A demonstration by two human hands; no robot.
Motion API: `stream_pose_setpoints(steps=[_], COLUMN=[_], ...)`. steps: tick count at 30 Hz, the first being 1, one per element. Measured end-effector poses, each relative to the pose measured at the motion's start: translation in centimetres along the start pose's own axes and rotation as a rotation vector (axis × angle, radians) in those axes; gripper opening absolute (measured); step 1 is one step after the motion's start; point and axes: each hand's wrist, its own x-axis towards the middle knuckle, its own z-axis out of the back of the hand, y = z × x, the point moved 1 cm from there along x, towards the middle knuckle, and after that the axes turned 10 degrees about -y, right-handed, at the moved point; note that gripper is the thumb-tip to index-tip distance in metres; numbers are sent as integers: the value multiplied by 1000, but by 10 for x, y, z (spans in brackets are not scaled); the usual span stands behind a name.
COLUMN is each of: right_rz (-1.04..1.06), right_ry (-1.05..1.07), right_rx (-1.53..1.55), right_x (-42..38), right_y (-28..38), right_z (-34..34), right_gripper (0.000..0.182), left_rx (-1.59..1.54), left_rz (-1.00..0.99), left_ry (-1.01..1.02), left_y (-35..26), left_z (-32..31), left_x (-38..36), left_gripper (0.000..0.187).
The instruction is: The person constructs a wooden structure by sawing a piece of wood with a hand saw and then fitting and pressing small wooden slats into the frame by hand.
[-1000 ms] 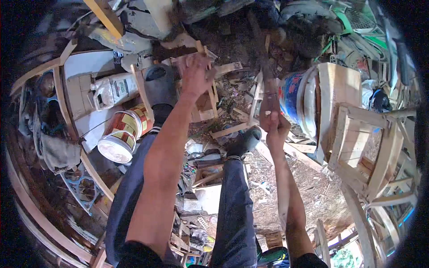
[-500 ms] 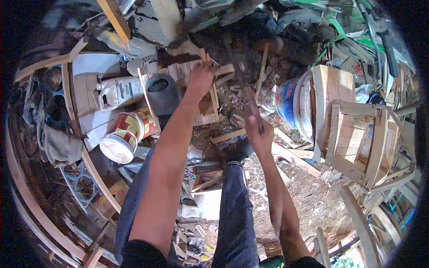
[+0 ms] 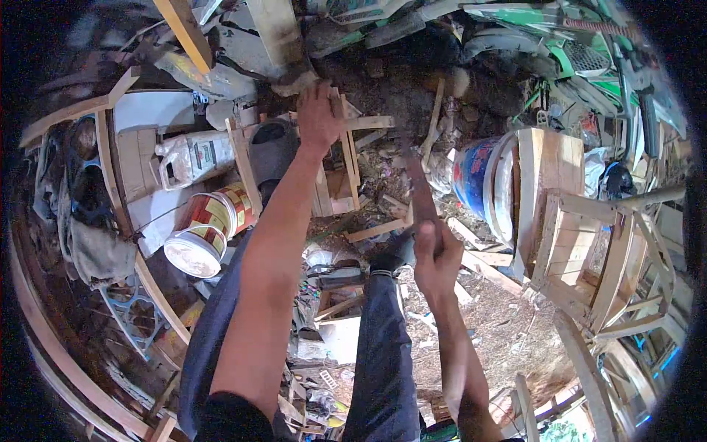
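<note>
My left hand (image 3: 321, 121) is wrapped round the upper end of a wooden piece (image 3: 372, 122), beside a small wooden frame (image 3: 350, 158). Gripped in my right hand (image 3: 436, 258) is a long dark tool (image 3: 420, 184) that looks like a saw or blade, its far end blurred and pointing away from me. The tool stands a little to the right of the frame, apart from it.
Red and yellow buckets (image 3: 197, 247) and a white jug (image 3: 193, 158) lie at the left. At the right are a blue bucket (image 3: 475, 179) and a wooden box frame (image 3: 582, 250). Scraps of wood (image 3: 490, 272) litter the ground.
My left hand has moved slightly left and up along the wood. My right hand has drawn back towards me with the tool. The view has shifted slightly.
</note>
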Motion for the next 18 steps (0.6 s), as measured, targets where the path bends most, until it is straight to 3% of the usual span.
stream_pose_setpoints(steps=[1,5,7,11,16,18], right_rz=[-56,-157,-199,-311,-222,-280], right_ry=[-1,45,59,74,25,-7], right_rx=[11,-33,-48,-88,-202,-276], right_x=[0,-3,-5,-7,-7,0], right_y=[10,36,41,59,83,95], right_z=[0,-14,-22,-30,-44,-52], right_gripper=[40,38,40,39,30,29], left_rx=[99,132,168,182,173,131], left_rz=[67,59,298,260,117,206], left_ry=[-95,-20,248,177,243,234], left_y=[8,12,-1,1,13,11], left_z=[-12,-33,-20,-27,-37,-36], left_x=[0,-3,1,4,3,10], left_gripper=[34,36,36,35,34,33])
